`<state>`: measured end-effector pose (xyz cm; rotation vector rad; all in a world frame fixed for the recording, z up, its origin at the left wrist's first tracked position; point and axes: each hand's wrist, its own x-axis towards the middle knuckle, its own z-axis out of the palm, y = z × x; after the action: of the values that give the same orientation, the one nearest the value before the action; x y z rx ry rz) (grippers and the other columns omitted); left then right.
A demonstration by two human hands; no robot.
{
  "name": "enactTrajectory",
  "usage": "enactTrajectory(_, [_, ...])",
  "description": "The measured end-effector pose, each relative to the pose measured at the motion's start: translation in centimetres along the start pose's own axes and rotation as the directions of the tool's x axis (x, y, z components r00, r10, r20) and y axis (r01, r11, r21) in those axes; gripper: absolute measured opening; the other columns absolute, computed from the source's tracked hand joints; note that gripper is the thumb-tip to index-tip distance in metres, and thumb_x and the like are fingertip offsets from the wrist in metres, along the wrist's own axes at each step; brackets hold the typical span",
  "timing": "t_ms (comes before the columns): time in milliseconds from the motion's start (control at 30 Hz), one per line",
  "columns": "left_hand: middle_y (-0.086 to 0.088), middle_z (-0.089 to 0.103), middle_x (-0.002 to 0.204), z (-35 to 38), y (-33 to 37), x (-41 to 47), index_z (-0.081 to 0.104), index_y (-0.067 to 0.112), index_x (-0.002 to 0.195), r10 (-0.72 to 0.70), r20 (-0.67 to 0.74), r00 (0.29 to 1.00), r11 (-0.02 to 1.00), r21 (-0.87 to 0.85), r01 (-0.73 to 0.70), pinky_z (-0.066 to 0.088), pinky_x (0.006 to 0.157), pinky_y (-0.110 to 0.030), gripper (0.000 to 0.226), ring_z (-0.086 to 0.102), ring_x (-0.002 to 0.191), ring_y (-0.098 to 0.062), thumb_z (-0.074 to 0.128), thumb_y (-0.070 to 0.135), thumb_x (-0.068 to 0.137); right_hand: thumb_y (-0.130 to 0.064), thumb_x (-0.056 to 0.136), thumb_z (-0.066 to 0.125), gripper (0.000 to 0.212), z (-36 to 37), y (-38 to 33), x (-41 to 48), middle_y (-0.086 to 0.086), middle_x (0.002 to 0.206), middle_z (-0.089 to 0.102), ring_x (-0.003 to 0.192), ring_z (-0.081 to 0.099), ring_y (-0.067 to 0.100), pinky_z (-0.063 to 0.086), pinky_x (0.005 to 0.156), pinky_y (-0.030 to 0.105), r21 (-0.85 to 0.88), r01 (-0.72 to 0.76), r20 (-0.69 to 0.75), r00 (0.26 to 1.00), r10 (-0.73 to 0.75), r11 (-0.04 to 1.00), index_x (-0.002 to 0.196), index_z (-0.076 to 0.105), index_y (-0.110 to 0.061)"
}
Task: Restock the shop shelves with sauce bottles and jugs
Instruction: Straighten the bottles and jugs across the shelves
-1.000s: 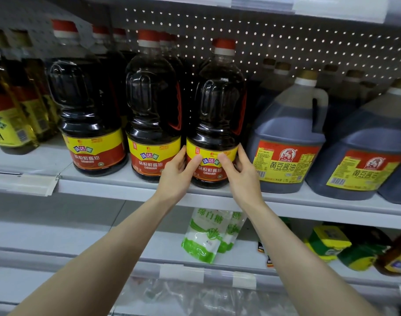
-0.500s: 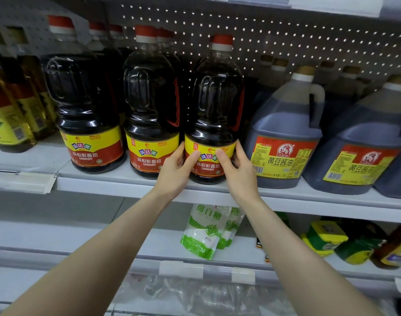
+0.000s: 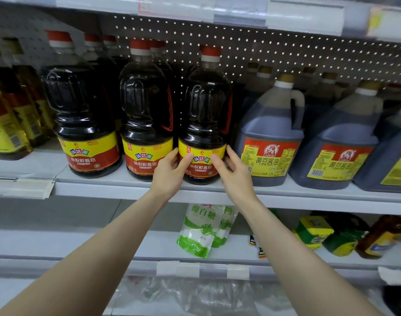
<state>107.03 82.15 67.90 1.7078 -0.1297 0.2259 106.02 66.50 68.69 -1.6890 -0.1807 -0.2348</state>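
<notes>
Head view: observed left hand (image 3: pixel 170 173) and right hand (image 3: pixel 236 179) clasping the sauce bottle (image 3: pixel 203 106) at its label, fingers (image 3: pixel 172 154) curled round both flanks. Found upright on the shelf (image 3: pixel 117 190) between the fingers, matching bottle (image 3: pixel 147 110) just left of them, jug (image 3: pixel 268 133) just right. Judged placement step nearly done; next calls for squaring the label, then releasing without tipping.

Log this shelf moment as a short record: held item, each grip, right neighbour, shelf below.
held item: dark plastic soy sauce bottle with red cap and yellow-red label, upright on the white metal shelf
left grip: holds the bottle's lower left side
right grip: holds its lower right side
right neighbour: grey-blue handled plastic jug
shelf below: green-white sugar bags
</notes>
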Motion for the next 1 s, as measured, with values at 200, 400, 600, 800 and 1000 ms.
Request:
enactTrajectory(200, [-0.003,0.061,0.125,0.4,1.1,-2.3,0.055,0.007,0.129,-0.042,-0.131,0.99,0.989,0.135,0.059,0.046,0.096,-0.029,0.048,0.056,0.115,-0.015,0.057,0.039,0.093,-0.04,0.088,0.063,0.063,-2.7,-0.4,-2.6,0.006,0.135,0.056,0.118,0.056,0.013,0.049,0.098,0.033,-0.073,-0.084,-0.128,0.989,0.074,0.994,0.144,0.043,-0.019])
enactTrajectory(400, [0.006,0.063,0.103,3.0,1.6,-5.4,0.06,0.014,0.112,-0.026,-0.107,0.994,0.99,0.139,0.041,0.043,0.073,-0.012,0.029,0.057,0.09,-0.001,0.059,0.035,0.092,-0.038,0.089,0.063,0.053,-6.9,0.4,-4.8,-0.002,0.113,0.065,0.105,0.063,0.015,0.049,0.099,0.045,-0.078,-0.147,-0.244,0.962,0.124,0.986,0.136,0.05,-0.016])
enactTrajectory(600, [0.001,0.061,0.118,7.1,1.9,-5.0,0.055,0.011,0.125,-0.024,-0.033,0.999,0.995,0.1,0.027,0.043,0.078,-0.009,0.043,0.058,0.101,-0.006,0.062,0.035,0.09,-0.039,0.089,0.063,0.052,-10.6,0.9,-5.1,-0.01,0.107,0.064,0.1,0.061,0.009,0.049,0.097,0.045,-0.12,-0.157,-0.289,0.95,0.117,0.98,0.134,0.051,-0.016])
enactTrajectory(800, [-0.004,0.042,0.147,11.2,1.7,-3.5,0.032,0.017,0.147,-0.05,-0.008,0.999,0.997,0.056,0.051,0.04,0.107,-0.037,0.072,0.044,0.131,-0.017,0.065,0.04,0.087,-0.038,0.09,0.062,0.061,-13.5,1.5,-3.5,0.001,0.141,0.049,0.119,0.05,0.012,0.038,0.092,0.022,-0.138,-0.148,-0.26,0.959,0.109,0.979,0.143,0.039,-0.018])
enactTrajectory(1000, [0.006,0.045,0.144,13.5,1.3,-1.2,0.021,0.018,0.152,-0.033,-0.017,0.999,0.999,-0.008,0.033,0.036,0.111,-0.033,0.088,0.04,0.133,-0.009,0.069,0.041,0.082,-0.043,0.088,0.063,0.078,-15.4,2.9,-0.5,0.002,0.151,0.037,0.134,0.04,0.014,0.035,0.106,0.029,-0.117,-0.131,-0.149,0.982,0.113,0.984,0.151,0.024,-0.022])
